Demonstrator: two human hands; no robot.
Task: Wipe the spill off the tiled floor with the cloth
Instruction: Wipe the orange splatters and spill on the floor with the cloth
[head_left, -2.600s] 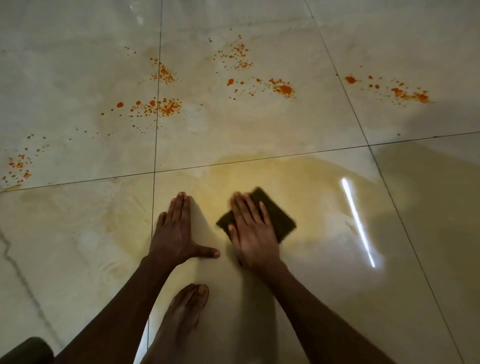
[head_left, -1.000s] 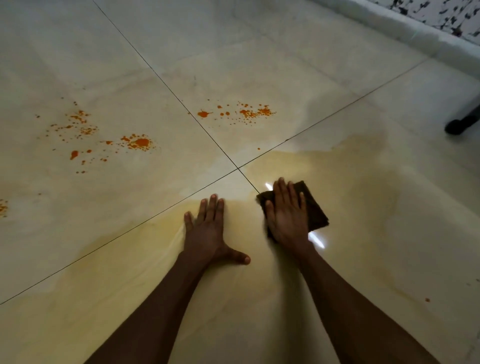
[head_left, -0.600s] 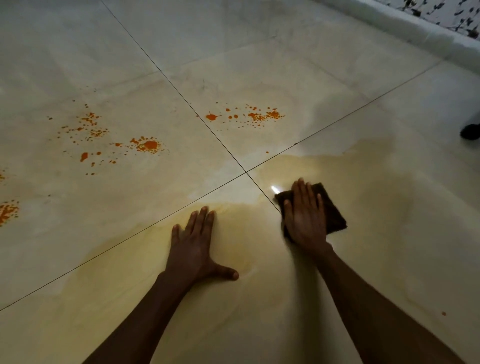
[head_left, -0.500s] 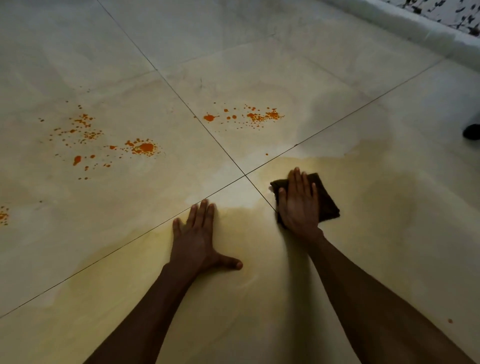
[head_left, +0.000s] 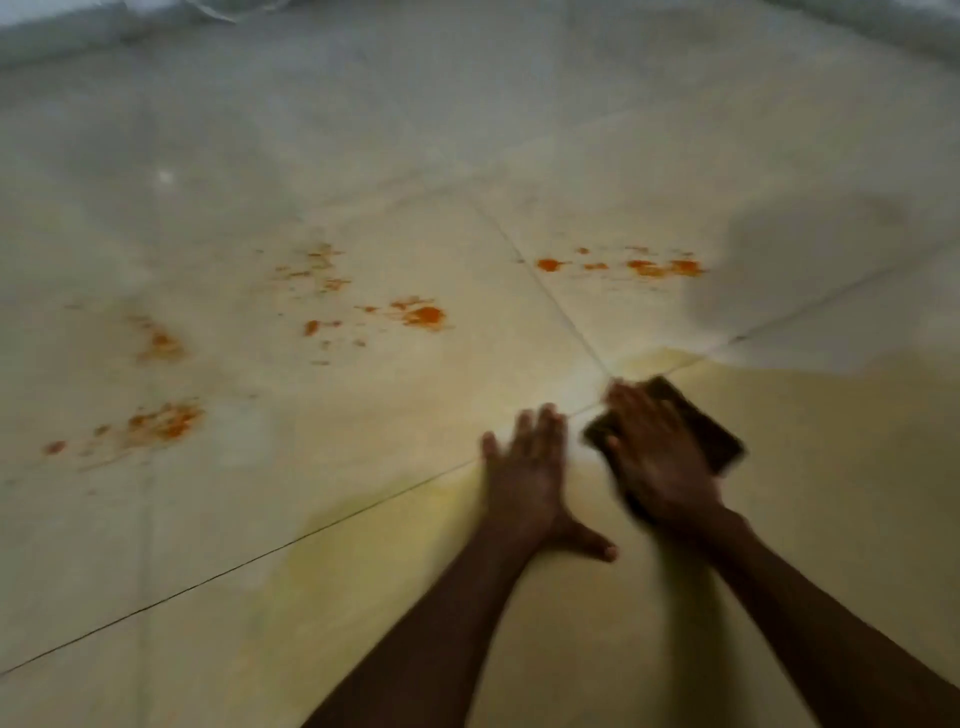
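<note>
Two hands of mine are down on the tiled floor (head_left: 363, 156), side by side and close together. My left hand (head_left: 530, 478) lies flat on the tile with the fingers straight and together, pointing away from me, and the thumb spread out to the right; it grasps nothing. My right hand (head_left: 657, 462) lies palm-down on top of the cloth (head_left: 714, 436), fingers stretched out and pressing it against the floor rather than curling round it. That dark, roughly square cloth sticks out from under my hand at its far corner and along its right edge, and it sits just beyond the point where four tiles meet, with my fingertips almost at the crossing of the grout lines.

Around and beneath both hands the floor carries a yellowish wet smear (head_left: 779, 519) that spreads toward me and off to the right. Further out, the spill (head_left: 423, 314) shows as orange spatters: one cluster ahead of the left hand, a row (head_left: 644, 267) beyond the cloth on the next tile, and more patches (head_left: 166, 421) well off to the left. All of these are apart from the cloth. Everything is motion-blurred, my right hand and the cloth most of all, so finer detail is lost.
</note>
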